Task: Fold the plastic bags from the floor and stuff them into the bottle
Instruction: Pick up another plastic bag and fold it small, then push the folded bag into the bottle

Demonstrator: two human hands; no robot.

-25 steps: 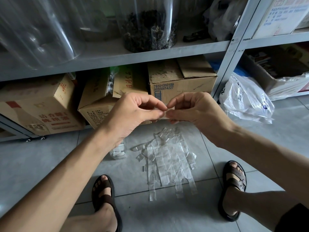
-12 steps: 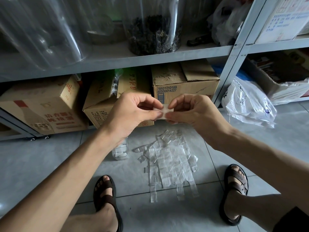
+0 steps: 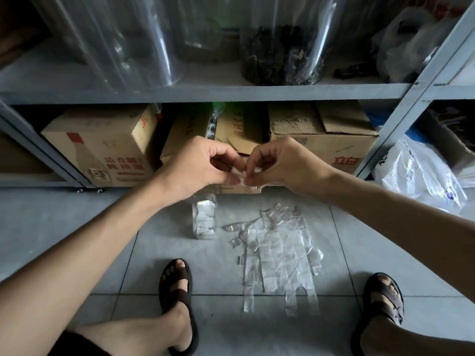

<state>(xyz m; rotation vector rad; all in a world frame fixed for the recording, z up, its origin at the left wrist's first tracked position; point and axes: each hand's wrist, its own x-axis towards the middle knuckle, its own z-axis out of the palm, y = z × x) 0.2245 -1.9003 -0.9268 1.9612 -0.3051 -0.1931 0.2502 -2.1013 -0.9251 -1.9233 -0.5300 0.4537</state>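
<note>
Head view has my left hand (image 3: 203, 165) and my right hand (image 3: 285, 168) raised in the middle of the frame. The fingertips meet, and both hands pinch one small folded plastic bag (image 3: 241, 177) between thumb and fingers. I judge that I am pressing the last folds into it.

Just below my left hand the clear bottle (image 3: 204, 217) stands upright on the floor (image 3: 77, 227). White folded packets already fill most of the part I can see, but its mouth is hidden behind my wrist. Near the bottle on its right, in the lower centre, a heap of flat transparent bags (image 3: 277, 250) lies spread on the tiles. So much work is left, I think: this bag must go in, and then each of those must be folded and stuffed.

The floor is of large grey tiles, with my feet in brown sandals (image 3: 177, 286) at the bottom edge. A grey metal shelf (image 3: 205, 92) crosses the upper frame, with big clear jars (image 3: 282, 47) on it and cardboard boxes (image 3: 108, 150) under it. A white carrier bag (image 3: 416, 178) lies at the right edge.
</note>
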